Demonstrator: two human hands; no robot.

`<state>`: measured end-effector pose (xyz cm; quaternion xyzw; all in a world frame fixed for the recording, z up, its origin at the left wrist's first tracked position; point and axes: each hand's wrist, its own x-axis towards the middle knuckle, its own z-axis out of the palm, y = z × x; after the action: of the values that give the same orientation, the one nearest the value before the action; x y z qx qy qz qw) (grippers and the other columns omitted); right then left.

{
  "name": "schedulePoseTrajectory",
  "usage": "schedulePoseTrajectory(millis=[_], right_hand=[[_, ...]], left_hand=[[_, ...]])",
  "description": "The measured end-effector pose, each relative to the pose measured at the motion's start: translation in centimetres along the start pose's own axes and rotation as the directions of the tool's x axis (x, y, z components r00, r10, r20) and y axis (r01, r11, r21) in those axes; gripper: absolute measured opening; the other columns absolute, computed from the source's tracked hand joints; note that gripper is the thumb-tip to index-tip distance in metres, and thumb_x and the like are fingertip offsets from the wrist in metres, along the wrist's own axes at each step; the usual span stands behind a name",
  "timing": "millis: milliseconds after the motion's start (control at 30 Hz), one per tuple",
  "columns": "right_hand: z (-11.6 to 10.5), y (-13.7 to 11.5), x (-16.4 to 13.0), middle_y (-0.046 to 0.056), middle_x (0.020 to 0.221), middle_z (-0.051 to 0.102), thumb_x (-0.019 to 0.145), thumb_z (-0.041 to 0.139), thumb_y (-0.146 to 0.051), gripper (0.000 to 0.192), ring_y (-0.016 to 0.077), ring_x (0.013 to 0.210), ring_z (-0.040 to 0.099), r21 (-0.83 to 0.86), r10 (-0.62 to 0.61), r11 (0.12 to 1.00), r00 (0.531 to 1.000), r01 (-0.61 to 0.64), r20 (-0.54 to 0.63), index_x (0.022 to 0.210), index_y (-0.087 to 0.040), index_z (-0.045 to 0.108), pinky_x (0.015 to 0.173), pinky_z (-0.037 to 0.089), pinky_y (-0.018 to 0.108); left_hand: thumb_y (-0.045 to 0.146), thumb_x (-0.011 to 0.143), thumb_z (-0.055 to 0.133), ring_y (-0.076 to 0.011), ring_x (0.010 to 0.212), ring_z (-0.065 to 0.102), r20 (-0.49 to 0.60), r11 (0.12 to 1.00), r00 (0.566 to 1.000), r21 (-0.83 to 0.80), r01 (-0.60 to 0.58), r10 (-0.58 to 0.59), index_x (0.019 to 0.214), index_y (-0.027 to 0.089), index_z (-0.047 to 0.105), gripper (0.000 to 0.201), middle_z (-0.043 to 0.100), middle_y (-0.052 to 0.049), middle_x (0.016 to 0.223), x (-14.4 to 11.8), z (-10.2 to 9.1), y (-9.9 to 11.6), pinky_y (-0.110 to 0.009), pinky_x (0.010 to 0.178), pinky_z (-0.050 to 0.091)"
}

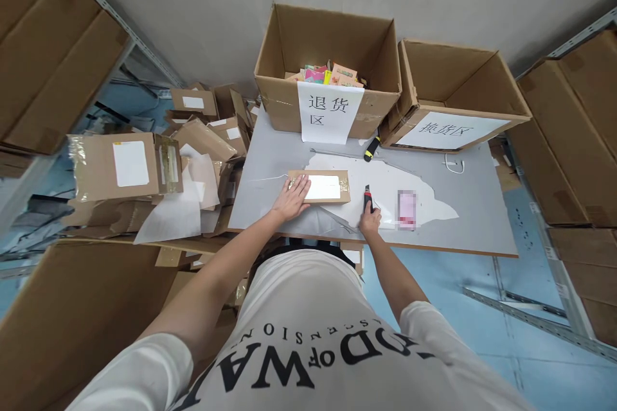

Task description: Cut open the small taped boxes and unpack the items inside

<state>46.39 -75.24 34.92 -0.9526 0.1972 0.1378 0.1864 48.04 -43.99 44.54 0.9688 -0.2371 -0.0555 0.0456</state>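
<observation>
Cardboard parcel (pixel 320 187) flat under spread left hand (pixel 292 198); right hand's (pixel 370 221) grip closed round utility knife (pixel 368 198) just beside it.

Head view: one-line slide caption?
Left hand flat on a taped parcel; right hand holds a utility knife on the grey table.

Single head-worn view, aimed forward and steeply down from above the wearer's chest. The grey table (pixel 482 218) is seen at arm's length (wide-angle, edges bowed). Shelving is caught at both sides; no second view is provided.
</observation>
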Motion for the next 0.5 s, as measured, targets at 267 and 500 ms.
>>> schedulePoseTrajectory(millis=[267,500], right_hand=[[-0.6,-0.7,-0.6,0.017,0.124,0.042,0.091,0.042,-0.032,0.062,0.0303,0.112,0.048,-0.326,-0.024,0.944,0.998,0.043,0.063,0.149,-0.023,0.02,0.09,0.04,0.041],[-3.1,-1.7,-0.7,0.018,0.13,0.041,0.089,0.045,-0.038,0.057,0.0333,0.118,0.042,-0.217,-0.122,0.97,0.991,0.11,-0.045,0.142,-0.02,0.037,0.093,0.038,0.046]], left_hand=[[0.033,0.088,0.05,-0.0321,0.144,0.009,0.008,1.0,1.0,-0.023,0.0,0.001,0.148,0.014,0.021,0.07,0.019,-0.015,0.155,-0.6,1.2,-0.7,-0.06,0.111,0.02],[0.031,0.087,0.054,-0.0337,0.143,0.012,-0.032,0.998,0.998,-0.024,-0.057,0.056,0.146,0.012,0.026,0.068,0.024,-0.019,0.153,-0.3,1.5,-1.4,-0.06,0.109,0.023]])
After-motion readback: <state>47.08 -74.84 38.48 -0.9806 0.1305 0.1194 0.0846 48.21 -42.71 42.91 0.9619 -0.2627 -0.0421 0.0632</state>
